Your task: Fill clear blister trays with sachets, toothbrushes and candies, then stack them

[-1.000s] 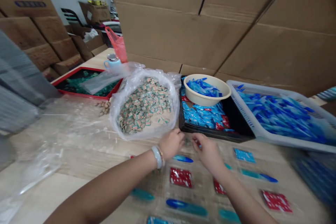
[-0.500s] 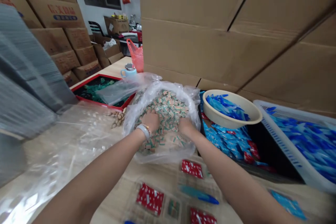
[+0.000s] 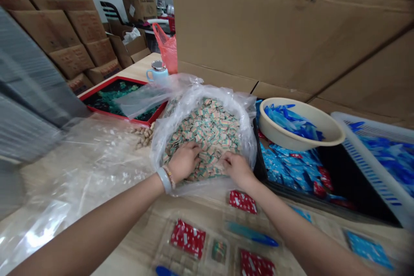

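A clear plastic bag [image 3: 249, 138], its mouth spread wide, is full of small flat pieces [image 3: 210, 125] patterned in green and pinkish tan. My left hand [image 3: 184, 161], with a pale bangle and a beaded bracelet at the wrist, rests on the near left of the pieces with its fingers curled together. Opposite it, my right hand [image 3: 238, 168] pinches thumb and fingers at the near right of the heap. What either hand holds is too small or hidden to tell. Below the bag lie clear trays with red packets [image 3: 188, 238] and a blue pen-shaped item [image 3: 252, 233].
To the right are a cream basin [image 3: 302, 142] of blue pieces, a black bin [image 3: 343, 181] with blue and red packets, and a white basket [image 3: 381, 177]. A red-rimmed tray [image 3: 121, 116], mug [image 3: 159, 73] and nuts [image 3: 142, 136] stand left. Cardboard boxes [image 3: 252, 34] wall the back.
Both hands have drawn nearer to me and risen, so more of their fingers shows above the pieces. The camera has tipped downward.
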